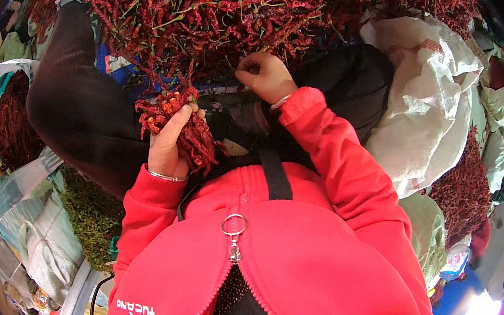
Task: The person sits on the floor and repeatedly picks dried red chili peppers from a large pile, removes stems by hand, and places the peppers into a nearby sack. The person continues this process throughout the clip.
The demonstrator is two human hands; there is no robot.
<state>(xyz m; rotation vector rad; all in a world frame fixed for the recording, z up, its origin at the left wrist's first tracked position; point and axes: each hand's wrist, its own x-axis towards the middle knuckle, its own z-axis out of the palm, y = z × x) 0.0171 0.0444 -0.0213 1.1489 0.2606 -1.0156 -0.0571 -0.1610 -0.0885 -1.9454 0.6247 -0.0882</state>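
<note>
A bunch of dried red chili peppers is held in my left hand, the thumb pressed across it. My right hand is at the near edge of a large heap of dried red chilies, its thumb and forefinger curled towards each other. A thin stem shows beside those fingertips; whether they pinch it I cannot tell. Many chilies in the heap have green or yellowish stems.
A white woven plastic sack lies at the right, with more red chilies beyond it. At the left are a clear plastic bag around dark red chilies and a pile of green stems. My bent legs flank the near edge of the heap.
</note>
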